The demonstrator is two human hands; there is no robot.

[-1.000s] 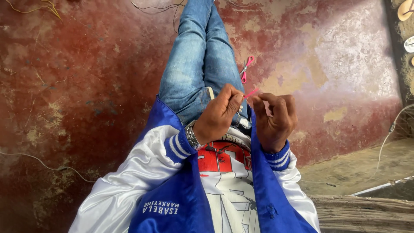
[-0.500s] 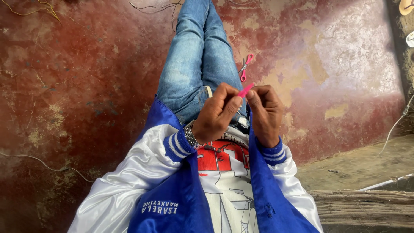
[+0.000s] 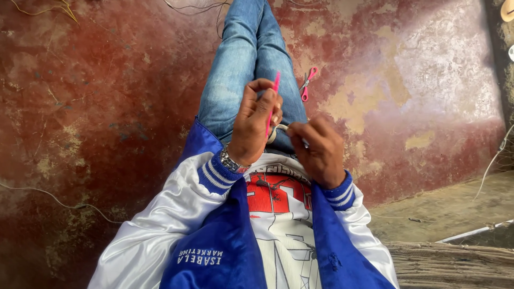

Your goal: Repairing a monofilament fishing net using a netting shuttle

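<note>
My left hand [image 3: 256, 124] is closed around a thin pink stick-like tool [image 3: 273, 101] that points up over my jeans. My right hand [image 3: 320, 147] sits just to its right, fingers pinched on a small pale piece [image 3: 279, 130] between the two hands; what it is I cannot make out. Both hands hover above my lap, over crossed legs in blue jeans [image 3: 246, 64]. A wristwatch [image 3: 229, 159] is on my left wrist.
Small pink-handled scissors [image 3: 307, 83] lie on the worn red floor [image 3: 107, 107] just right of my legs. A concrete step [image 3: 450, 208] and rough woven matting [image 3: 455, 265] are at the lower right. Thin wires [image 3: 53, 200] trail across the floor at left.
My left hand has risen and brought the pink tool upright. My right hand has dropped lower and apart from it, to the right.
</note>
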